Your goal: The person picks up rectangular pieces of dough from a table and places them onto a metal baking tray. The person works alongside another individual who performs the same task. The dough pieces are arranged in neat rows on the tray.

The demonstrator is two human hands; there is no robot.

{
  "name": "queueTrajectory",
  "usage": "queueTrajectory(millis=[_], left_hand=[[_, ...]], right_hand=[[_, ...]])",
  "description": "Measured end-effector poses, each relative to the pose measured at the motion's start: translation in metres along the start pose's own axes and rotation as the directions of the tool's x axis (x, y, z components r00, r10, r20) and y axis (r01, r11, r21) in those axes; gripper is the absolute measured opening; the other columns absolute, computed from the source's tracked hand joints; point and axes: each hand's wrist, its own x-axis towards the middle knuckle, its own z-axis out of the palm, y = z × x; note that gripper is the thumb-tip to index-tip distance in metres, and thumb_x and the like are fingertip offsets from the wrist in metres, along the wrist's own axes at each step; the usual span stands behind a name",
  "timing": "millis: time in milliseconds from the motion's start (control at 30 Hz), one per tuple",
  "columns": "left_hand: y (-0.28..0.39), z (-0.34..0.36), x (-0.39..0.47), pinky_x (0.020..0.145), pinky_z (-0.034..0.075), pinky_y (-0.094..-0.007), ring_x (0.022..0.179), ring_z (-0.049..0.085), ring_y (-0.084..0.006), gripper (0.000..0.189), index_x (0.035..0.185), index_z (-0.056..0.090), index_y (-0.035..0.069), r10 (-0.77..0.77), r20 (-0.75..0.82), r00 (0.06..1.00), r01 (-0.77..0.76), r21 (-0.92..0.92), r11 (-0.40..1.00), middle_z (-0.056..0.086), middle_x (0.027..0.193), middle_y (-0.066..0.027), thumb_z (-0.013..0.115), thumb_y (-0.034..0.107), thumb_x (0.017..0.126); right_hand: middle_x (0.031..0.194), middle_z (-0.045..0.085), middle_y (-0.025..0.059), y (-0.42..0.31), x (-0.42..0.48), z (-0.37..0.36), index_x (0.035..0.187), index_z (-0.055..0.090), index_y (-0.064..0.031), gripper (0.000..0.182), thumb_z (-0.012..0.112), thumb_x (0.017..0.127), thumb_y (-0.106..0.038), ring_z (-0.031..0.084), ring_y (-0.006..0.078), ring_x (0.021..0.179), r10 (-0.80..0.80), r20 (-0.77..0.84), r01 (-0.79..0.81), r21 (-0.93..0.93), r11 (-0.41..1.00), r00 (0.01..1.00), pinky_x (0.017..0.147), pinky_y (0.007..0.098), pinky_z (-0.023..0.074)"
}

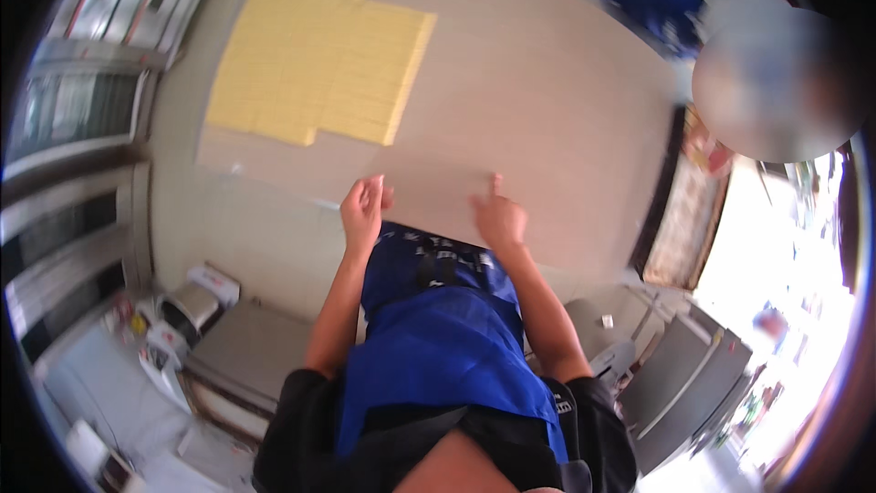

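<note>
A broad tan table (547, 116) spreads before me. My left hand (364, 209) is raised near its front edge, fingers bent close together; whether something small is between them cannot be told. To the right, my right hand (501, 216) is over the same edge, holding nothing, its index finger stretched out and the others loosely bent. Yellow sheets or flat pieces (321, 58), in several adjoining stacks, lie at the far left part of the table, beyond both hands and touched by neither. A blue apron (445, 342) bearing writing covers my front.
Another person in blue and light clothing (732, 0) is at the far right corner. Metal-framed windows (82, 109) line the left. A grey cabinet (684, 370) stands lower right, and a low grey-topped table (253, 342) lower left, with a white and silver appliance (195, 301) beside it.
</note>
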Motion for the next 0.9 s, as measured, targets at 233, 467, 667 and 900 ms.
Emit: queueTrajectory(millis=[233,467,667,900], left_hand=[[0.013,-0.079,0.089,0.094,0.052,-0.0331,0.111,0.063,-0.017,0.035,0.123,0.062,-0.002,-0.104,-0.305,0.947,0.015,-0.281,0.96,0.065,0.122,-0.0103,0.065,0.026,0.101],[0.039,-0.068,0.128,0.106,0.041,-0.0361,0.119,0.054,-0.02,0.04,0.129,0.059,-0.001,-0.51,-0.316,0.8,0.232,-0.621,0.749,0.06,0.124,-0.0093,0.066,0.02,0.096],[0.05,-0.051,0.147,0.094,0.042,-0.0349,0.099,0.053,-0.0142,0.022,0.107,0.063,0.004,-0.53,-0.34,0.777,0.261,-0.592,0.762,0.059,0.104,-0.0043,0.067,0.019,0.091],[0.02,-0.059,0.166,0.059,0.042,-0.0272,0.065,0.054,-0.0111,0.011,0.081,0.061,0.011,-0.435,-0.264,0.861,0.204,-0.604,0.77,0.058,0.074,0.0006,0.069,0.012,0.089]], right_hand=[[0.083,0.074,0.0084,-0.051,0.012,-0.002,0.109,0.069,-0.0034,0.02,0.064,0.098,-0.019,0.07,0.019,0.075,0.173,-0.313,0.149,0.781,0.607,0.934,0.072,0.032,0.0552],[0.126,0.067,0.0205,-0.15,0.046,0.0,0.134,0.056,-0.0006,0.045,0.068,0.095,-0.02,0.068,0.0292,0.112,-0.099,-0.165,0.193,0.808,0.557,0.981,0.092,0.0397,0.0555],[0.12,0.067,0.0203,-0.212,0.061,-0.001,0.133,0.053,0.0055,0.05,0.069,0.092,-0.018,0.065,0.0309,0.111,0.101,-0.103,0.045,0.887,0.46,0.99,0.096,0.0398,0.0521],[0.079,0.06,0.0025,-0.212,0.092,0.016,0.106,0.068,0.004,0.02,0.067,0.088,-0.005,0.053,0.0111,0.07,0.181,0.283,-0.245,0.947,-0.206,0.942,0.063,0.0274,0.0443]])
